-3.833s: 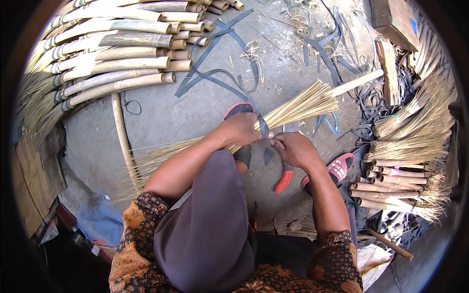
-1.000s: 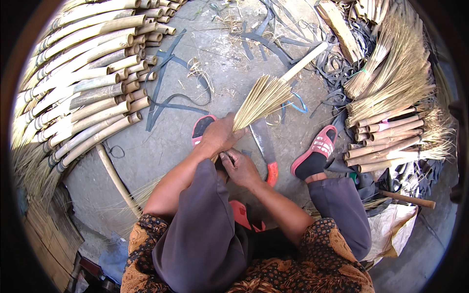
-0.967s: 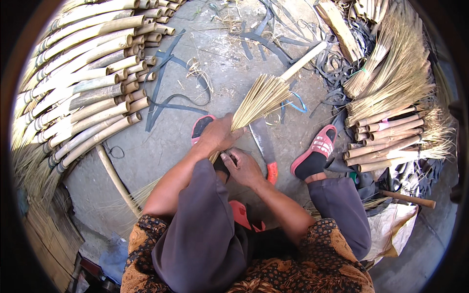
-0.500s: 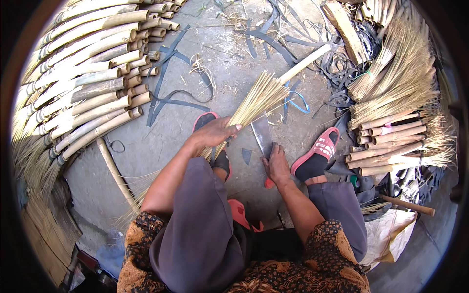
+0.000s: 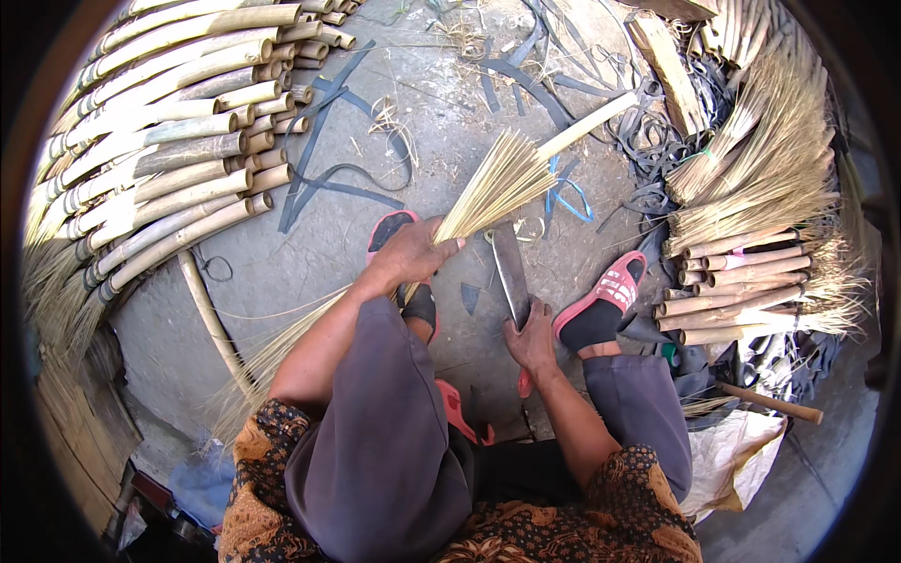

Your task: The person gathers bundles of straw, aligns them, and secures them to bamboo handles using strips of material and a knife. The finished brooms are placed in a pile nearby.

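My left hand [image 5: 410,251] is closed round a bundle of thin, straw-coloured stalks [image 5: 497,183]. Their blunt ends fan out up and to the right, while the finer ends trail down past my left forearm. In my right hand [image 5: 531,338] is a large knife [image 5: 510,272], its broad blade pointing away from me and its red handle end showing below the fist. The blade's tip is close to the underside of the bundle; whether they touch I cannot tell. A pale bamboo stick [image 5: 589,125] extends beyond the bundle's cut ends; its near end is hidden behind the stalks.
Bamboo-handled brooms [image 5: 188,150] are stacked at the left. Loose stalk bundles [image 5: 751,206] and short bamboo pieces [image 5: 737,291] lie at the right. Dark rubber strips [image 5: 324,141] and a blue strap [image 5: 571,200] are scattered over the floor. A wood block [image 5: 668,70] lies at the far right.
The knife has turned slightly, with more of its red handle showing below my right hand. More trailing stalks show beside my left forearm. The view has shifted a little.
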A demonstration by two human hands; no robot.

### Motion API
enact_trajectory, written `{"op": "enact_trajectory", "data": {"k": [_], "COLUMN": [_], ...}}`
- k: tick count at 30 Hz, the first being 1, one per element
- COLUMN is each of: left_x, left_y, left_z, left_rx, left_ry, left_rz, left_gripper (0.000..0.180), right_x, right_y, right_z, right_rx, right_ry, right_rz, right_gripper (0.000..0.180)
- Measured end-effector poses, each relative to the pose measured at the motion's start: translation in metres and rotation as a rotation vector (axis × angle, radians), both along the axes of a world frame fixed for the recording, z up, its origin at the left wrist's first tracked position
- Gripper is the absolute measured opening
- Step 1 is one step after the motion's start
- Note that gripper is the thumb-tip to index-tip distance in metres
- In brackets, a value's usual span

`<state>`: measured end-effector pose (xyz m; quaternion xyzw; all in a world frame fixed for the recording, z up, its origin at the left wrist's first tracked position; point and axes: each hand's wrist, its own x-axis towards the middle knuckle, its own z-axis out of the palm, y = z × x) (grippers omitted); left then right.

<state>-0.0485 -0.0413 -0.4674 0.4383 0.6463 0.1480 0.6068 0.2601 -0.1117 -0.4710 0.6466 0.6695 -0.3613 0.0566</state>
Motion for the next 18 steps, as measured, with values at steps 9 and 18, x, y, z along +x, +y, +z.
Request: {"op": "enact_trajectory", "data": {"k": [9, 18], "left_x": [-0.005, 0.007], "left_y": [-0.003, 0.007], "left_z": [0.003, 0.003], "left_rx": [0.013, 0.068], "left_ry": [0.003, 0.213], "left_rz": [0.049, -0.089], "left_gripper": [0.047, 0.056], "right_x": [0.02, 0.037], "right_y": [-0.015, 0.08], "right_z": [-0.006, 0.024], "right_rx": [-0.213, 0.115], "right_ry": [0.408, 0.221], "right_rz": [-0.426, -0.297], "right_gripper": [0.037, 0.027]}}
